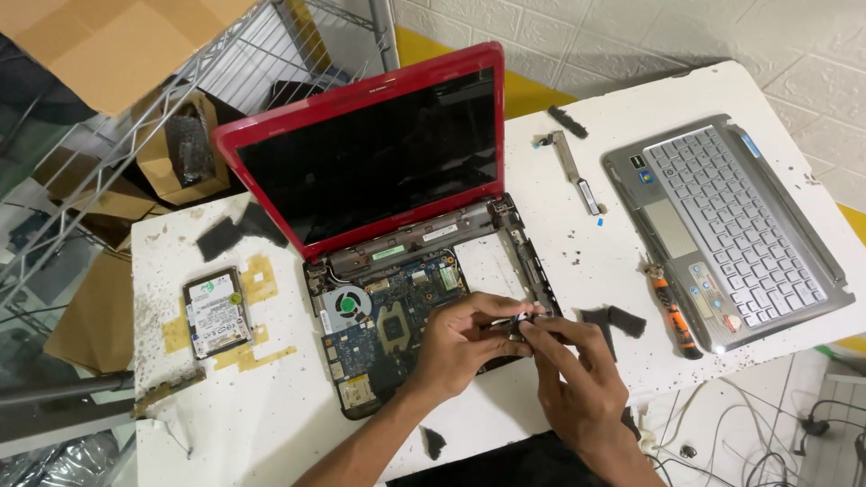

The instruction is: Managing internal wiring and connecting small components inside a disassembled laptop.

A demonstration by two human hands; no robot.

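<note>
Both hands, left hand [456, 338] and right hand [564, 361], pinched a small dark part [521, 322] above the laptop base [397, 325]; it seemed light and fragile, best held by its edges.

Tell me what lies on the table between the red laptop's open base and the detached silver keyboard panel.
In the head view, an orange-handled screwdriver and dark foam scraps lie between the red laptop and keyboard panel.

OPERATOR: VISIBLE BODY

Two bare forearms, entering from bottom edge of view. No sleeves, gloves, watch or rings visible. Left hand [456, 347] and right hand [577, 379] uncovered to the fingers [505, 307]. Dark garment at bottom edge, partly visible between the arms.
</note>
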